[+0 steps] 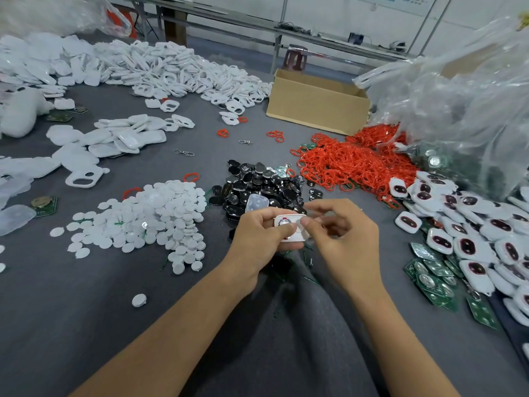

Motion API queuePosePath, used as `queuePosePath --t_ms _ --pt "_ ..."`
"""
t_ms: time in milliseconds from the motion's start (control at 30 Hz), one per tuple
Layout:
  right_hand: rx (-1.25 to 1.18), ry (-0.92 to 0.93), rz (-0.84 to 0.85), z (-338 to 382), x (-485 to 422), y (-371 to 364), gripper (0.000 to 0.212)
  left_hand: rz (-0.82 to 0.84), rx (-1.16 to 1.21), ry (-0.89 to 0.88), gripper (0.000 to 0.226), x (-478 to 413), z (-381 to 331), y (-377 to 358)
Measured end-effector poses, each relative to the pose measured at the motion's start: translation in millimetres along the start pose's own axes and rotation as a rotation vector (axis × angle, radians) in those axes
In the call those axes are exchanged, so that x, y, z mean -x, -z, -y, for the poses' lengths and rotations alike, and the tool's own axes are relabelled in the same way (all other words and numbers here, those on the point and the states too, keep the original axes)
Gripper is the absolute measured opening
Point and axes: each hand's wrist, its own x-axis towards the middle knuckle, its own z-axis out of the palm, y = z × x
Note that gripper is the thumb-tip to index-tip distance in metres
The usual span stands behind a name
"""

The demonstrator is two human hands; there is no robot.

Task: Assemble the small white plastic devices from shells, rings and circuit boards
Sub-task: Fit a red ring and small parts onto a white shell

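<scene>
Head-camera view looks down on a grey cloth-covered work surface [86, 310] strewn with parts. Both bare hands meet just above its middle. The left hand [259, 236] is closed around a small white plastic shell with a dark, red-rimmed oval window [289, 226], thumb pressed along its near edge. The right hand [342, 236] pinches a small pale translucent round disc [300, 223] between thumb and forefinger, holding it against the right end of that shell, so the two hands touch at the part.

Just behind the hands lies a heap of glossy black oval pieces [257, 184], with one clear moulded cover [256, 202] resting on its near edge. To the left is a mound of flat white round discs [148, 219]; one lies alone nearer the camera. Farther right spreads a tangle of red rubber rings [355, 164], and beyond it an open brown cardboard box [317, 104]. Along the right edge sit finished white devices with dark windows [463, 236] beside green circuit boards [432, 273]. Loose white plastic shells [171, 70] are piled across the far left, and clear plastic bags [458, 96] bulk up at the far right.
</scene>
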Motion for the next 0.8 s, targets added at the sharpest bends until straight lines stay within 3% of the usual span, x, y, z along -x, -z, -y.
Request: queuePosePath --t_ms 200,800 --pt "-0.130 -0.348 0.212 -7.9 -3.0 1.6 0.015 0.018 -0.074 -0.037 0.021 2.8 -0.4 0.0" --pt "-0.183 -0.388 0.183 -8.1 -1.7 1.2 0.016 -0.011 -0.190 -0.102 0.025 4.0 1.8 1.1"
